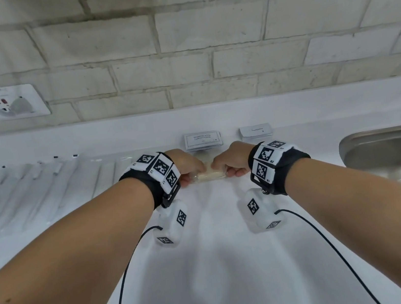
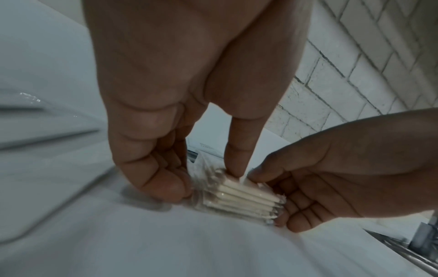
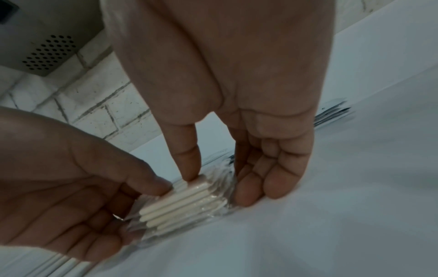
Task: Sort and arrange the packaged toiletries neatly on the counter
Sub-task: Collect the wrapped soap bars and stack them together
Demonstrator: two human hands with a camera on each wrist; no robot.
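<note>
- Nearest me, both forearms reach in toward 12 o'clock over the white counter (image 1: pixel 218 265), wrist cameras and their cables hanging under them.
- My left hand (image 1: pixel 188 167) and right hand (image 1: pixel 231 161) hold one small stack of clear-wrapped packets of pale sticks (image 1: pixel 210 175), cotton buds I think, standing on the counter between them.
- In the left wrist view, the left fingers curl round the near end of the stack (image 2: pixel 239 196) and a forefinger presses on top. The right wrist view shows the same grip on the other end (image 3: pixel 182 200).
- I judge the step to be squaring this stack. The next move calls for setting it flat, in line with the piles behind, and letting go without fanning the slippery wrappers.
- Just beyond, at 12 o'clock, lies the shampoo-with-conditioner sachet pile (image 1: pixel 202 140). At 1 o'clock is the toothpaste sachet pile (image 1: pixel 256 131).
- At 10 o'clock lies a row of long clear-wrapped items (image 1: pixel 44 184); I can't tell what they are.
- The steel sink (image 1: pixel 395 150) at 3 o'clock limits room that side.
- On the brick wall at 10 o'clock is a wall socket (image 1: pixel 16 101).
</note>
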